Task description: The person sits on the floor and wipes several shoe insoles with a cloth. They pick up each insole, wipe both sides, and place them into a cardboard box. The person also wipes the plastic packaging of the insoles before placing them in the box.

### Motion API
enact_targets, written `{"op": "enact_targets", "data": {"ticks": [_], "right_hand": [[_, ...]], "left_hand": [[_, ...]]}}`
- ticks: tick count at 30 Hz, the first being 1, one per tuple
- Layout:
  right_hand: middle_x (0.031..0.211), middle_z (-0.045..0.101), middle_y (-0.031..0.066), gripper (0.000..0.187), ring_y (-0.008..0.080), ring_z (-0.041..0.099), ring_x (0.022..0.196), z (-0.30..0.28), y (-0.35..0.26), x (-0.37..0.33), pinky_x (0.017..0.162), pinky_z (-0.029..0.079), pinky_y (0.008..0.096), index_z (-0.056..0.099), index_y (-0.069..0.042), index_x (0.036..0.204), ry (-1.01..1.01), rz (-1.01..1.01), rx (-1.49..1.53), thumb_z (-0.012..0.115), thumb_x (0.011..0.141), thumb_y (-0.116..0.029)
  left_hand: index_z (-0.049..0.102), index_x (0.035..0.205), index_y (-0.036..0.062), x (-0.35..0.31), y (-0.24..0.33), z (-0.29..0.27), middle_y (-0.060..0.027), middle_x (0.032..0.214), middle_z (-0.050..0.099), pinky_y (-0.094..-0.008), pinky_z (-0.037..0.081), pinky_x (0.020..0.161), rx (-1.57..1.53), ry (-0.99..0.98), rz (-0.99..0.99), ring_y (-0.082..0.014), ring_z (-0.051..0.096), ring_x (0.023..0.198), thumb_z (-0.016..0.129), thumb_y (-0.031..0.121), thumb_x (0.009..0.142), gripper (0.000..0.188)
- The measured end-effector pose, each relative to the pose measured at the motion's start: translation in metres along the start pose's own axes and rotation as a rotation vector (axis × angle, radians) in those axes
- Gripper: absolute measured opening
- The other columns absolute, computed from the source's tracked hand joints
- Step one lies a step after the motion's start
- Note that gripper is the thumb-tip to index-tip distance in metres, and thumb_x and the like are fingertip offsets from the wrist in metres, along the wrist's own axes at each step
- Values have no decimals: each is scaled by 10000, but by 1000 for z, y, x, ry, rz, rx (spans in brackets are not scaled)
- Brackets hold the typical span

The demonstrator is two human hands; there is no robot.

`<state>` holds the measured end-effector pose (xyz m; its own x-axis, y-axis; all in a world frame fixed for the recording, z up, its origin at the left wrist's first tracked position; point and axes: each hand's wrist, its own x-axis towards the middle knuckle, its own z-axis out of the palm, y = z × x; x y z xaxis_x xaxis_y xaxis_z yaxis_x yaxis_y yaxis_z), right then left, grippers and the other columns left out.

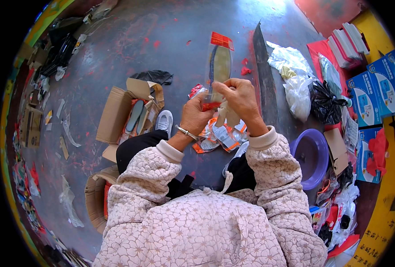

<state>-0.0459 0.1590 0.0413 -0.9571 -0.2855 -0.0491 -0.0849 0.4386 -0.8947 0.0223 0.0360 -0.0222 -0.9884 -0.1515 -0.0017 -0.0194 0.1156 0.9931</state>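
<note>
A clear plastic insole package (222, 62) with a red header stands tilted up in front of me, a pale insole with a dark edge inside. My left hand (194, 115) is closed around its lower left end, where red print shows. My right hand (241, 99) is closed in a pinch at the package's lower right side. A beige strip (225, 113) hangs below the right palm; whether those fingers also grip it is hidden. Beneath my hands, several orange-and-white plastic packages (226, 135) lie in a pile between my feet.
At the left stands an open cardboard box (113, 115) with grey insoles (135, 115) in it, beside my grey shoe (164, 121). A second carton (95, 196) is nearer. On the right are a purple basin (311, 155), white plastic bags (297, 89), a black bag (325, 102) and blue boxes (378, 89).
</note>
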Motion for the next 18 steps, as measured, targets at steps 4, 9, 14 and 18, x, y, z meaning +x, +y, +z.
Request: {"op": "enact_targets", "data": {"ticks": [4, 9, 14, 18], "right_hand": [[603, 605, 98, 251, 131, 576, 545, -1, 17, 5, 514, 454, 256, 641, 50, 744, -116, -1, 58, 640, 680, -192], [619, 585, 60, 195, 94, 549, 566, -9, 8, 1, 509, 445, 237, 612, 58, 727, -76, 18, 250, 629, 683, -131], [612, 582, 54, 175, 88, 547, 557, -14, 3, 1, 516, 447, 234, 611, 51, 735, 25, -79, 172, 614, 705, -122], [622, 591, 61, 131, 93, 557, 560, -26, 8, 5, 516, 446, 239, 632, 1, 788, 33, -118, 94, 602, 723, -109]], "left_hand": [[483, 1125, -29, 0, -4, 1, -64, 929, 602, -237, 499, 684, -111, -26, -109, -117, 584, 805, 602, -81, 678, 465], [394, 1190, -41, 0, 1, -1, -137, 969, 581, -295, 546, 681, -563, 49, -396, -205, 610, 834, 630, -69, 693, 551], [394, 1192, -30, 2, -5, -5, -151, 994, 567, -305, 551, 681, -614, 20, -425, -209, 614, 834, 633, -79, 682, 565], [402, 1188, -19, 1, 2, -7, -143, 966, 574, -287, 545, 673, -611, -4, -449, -199, 618, 811, 625, -82, 677, 562]]}}
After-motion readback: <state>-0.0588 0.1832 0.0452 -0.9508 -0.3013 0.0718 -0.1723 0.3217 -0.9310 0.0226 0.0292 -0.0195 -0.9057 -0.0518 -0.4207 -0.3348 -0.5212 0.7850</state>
